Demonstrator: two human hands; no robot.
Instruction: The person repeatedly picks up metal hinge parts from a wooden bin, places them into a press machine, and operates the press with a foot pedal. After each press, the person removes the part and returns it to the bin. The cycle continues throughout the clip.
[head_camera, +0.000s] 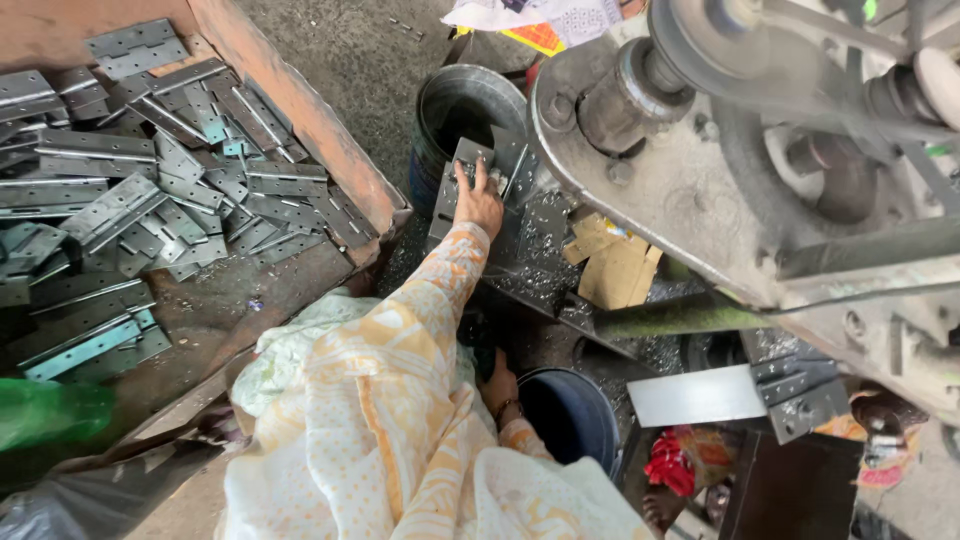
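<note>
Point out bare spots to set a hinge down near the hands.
Bare wood in the crate's near corner, below the hinge pile. Pale sheet beside the blue bucket is free. Crowded: plates under the left hand, cardboard scraps beside them.

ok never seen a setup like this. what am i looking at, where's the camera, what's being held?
One picture, from a camera worn on the person's head, looking down. No robot: two bare hands. The left hand reaches forward, its fingers on a stack of grey metal hinge plates beside a dark metal bucket. The right hand is low, next to a blue bucket; what it holds is hidden. On the left, a rusty tray holds a pile of loose hinges. On the right stands a belt-driven machine, with more hinges below it.
</note>
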